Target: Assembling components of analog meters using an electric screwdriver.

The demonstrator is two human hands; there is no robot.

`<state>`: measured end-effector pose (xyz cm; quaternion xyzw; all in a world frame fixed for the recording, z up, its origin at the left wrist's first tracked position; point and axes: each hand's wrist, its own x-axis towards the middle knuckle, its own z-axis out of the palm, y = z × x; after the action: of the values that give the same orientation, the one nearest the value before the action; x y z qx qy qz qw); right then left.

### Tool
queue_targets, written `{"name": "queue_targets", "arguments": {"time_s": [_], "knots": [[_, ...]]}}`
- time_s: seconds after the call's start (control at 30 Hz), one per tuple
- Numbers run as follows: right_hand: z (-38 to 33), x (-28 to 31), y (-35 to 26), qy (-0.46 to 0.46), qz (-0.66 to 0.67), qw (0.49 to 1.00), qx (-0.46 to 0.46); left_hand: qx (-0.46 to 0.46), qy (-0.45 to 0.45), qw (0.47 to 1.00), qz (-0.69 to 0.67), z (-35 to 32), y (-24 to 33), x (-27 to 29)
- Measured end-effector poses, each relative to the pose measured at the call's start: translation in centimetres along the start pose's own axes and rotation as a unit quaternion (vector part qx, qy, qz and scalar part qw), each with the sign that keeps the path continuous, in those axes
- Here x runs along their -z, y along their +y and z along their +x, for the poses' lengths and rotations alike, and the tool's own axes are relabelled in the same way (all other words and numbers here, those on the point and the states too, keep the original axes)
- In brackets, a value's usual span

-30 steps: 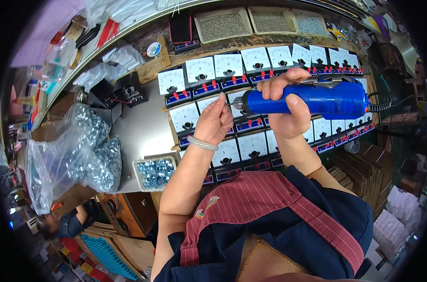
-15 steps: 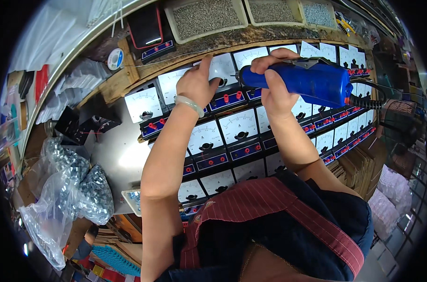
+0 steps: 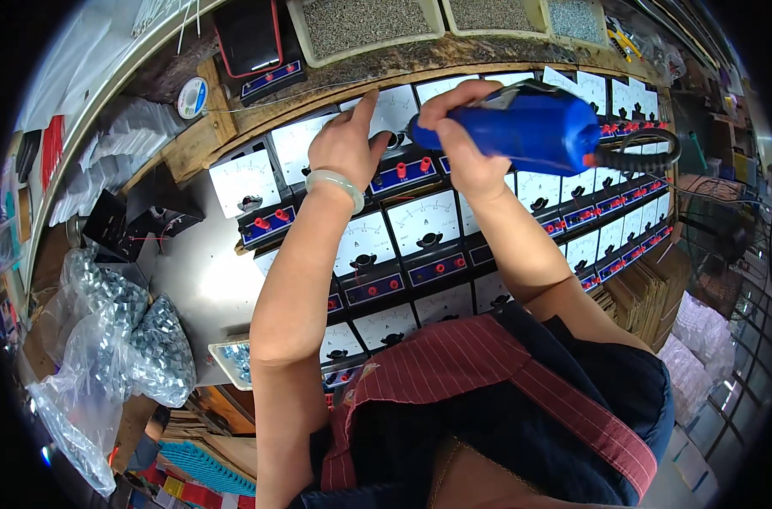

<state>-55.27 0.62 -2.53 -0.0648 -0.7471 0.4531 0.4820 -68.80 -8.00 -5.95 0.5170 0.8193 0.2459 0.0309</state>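
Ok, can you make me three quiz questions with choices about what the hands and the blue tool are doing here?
1. Where is the left hand?
A. On a white-faced meter in the top row
B. In the plastic bag
C. On the apron

2. What colour is the power tool in the right hand?
A. Green
B. Blue
C. Yellow

3. How does the right hand hold the tool?
A. Wrapped around it near the front end
B. Lying flat beside it
C. Not touching it

Answers: 1 A, its fingers rest on that meter by the tool's tip. 2 B, the body is bright blue. 3 A, the fingers curl around the body near its front.
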Motion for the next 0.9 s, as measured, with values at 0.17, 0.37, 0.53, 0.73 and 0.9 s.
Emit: {"name": "queue_targets", "arguments": {"time_s": [0.17, 0.37, 0.53, 0.73, 0.9], "knots": [[-0.9, 0.1, 0.8, -0.048, 0.055, 0.997, 0.01, 0.005, 0.005, 1.0, -0.004, -0.4, 0.2, 0.3], [-1.2, 0.2, -3.4, 0.104, 0.197, 0.973, -0.054, 0.179, 0.001, 0.667, -0.723, -3.3, -1.9, 1.0], [-0.7, 0.2, -6.6, 0.09, 0.307, 0.947, 0.026, 0.246, -0.097, 0.468, -0.843, -6.5, -1.4, 2.1], [-1.1, -0.9, -8.1, 0.057, 0.335, 0.94, 0.022, 0.177, -0.149, 0.488, -0.841, -8.1, -1.1, 2.3], [-1.5, -0.8, -9.1, 0.036, 0.344, 0.938, 0.014, 0.14, -0.167, 0.5, -0.838, -8.5, -0.1, 2.3]]}}
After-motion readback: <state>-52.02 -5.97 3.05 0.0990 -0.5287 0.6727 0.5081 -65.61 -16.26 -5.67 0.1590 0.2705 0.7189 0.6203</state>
